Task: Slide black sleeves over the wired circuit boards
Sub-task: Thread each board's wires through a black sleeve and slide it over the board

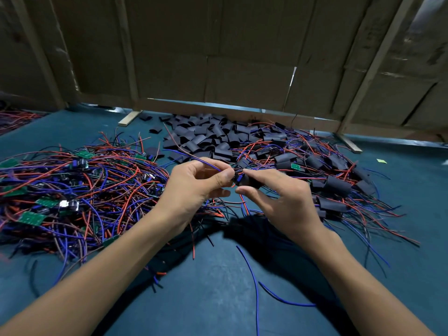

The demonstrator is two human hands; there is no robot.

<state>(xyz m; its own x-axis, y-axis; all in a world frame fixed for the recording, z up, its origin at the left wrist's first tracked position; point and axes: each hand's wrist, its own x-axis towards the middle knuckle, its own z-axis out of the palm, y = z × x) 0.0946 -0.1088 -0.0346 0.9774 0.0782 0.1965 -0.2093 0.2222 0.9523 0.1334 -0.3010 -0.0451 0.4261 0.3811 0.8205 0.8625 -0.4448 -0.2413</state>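
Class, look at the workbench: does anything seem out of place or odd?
Mostly no: three sorted piles. A small green scrap lies alone on the mat at far right, and a few sleeves have strayed left of the sleeve pile.

Single head-worn wide-angle view, looking forward and down from close above a teal table (218, 299), both forearms entering from the near edge, cardboard wall (242, 57) closing the far side; no second view.
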